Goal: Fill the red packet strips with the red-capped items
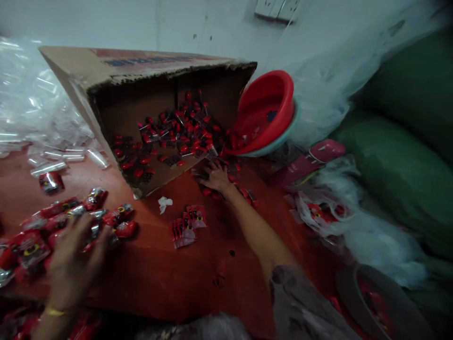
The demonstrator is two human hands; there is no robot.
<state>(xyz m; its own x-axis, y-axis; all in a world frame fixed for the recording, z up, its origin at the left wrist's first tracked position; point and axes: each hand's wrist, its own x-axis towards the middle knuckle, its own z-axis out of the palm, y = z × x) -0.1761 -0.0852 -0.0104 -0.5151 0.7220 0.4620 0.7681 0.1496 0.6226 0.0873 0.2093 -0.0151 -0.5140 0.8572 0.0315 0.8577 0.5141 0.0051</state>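
Note:
My right hand (pixel 215 177) reaches to the mouth of a cardboard box lying on its side, fingers spread over small red-capped clear tubes (pixel 187 130) that spill out onto the table. No tube shows clearly in its grip. On the left, my left hand (pixel 76 259), blurred and with a yellow band at the wrist, hovers over or touches a heap of shiny red packets (pixel 31 248). Its thumb and fingers stand apart. Between the hands lie flat red printed cards (pixel 189 224) in small overlapping rows.
The cardboard box (pixel 72 75) stands against the wall. Clear plastic tubes (pixel 38 99) pile up at left. Right of the box lean a red basin (pixel 285 89) and a pale green one. A pink bottle (pixel 297 163), plastic bags (pixel 375 241) and a grey bucket (pixel 354 288) line the right side.

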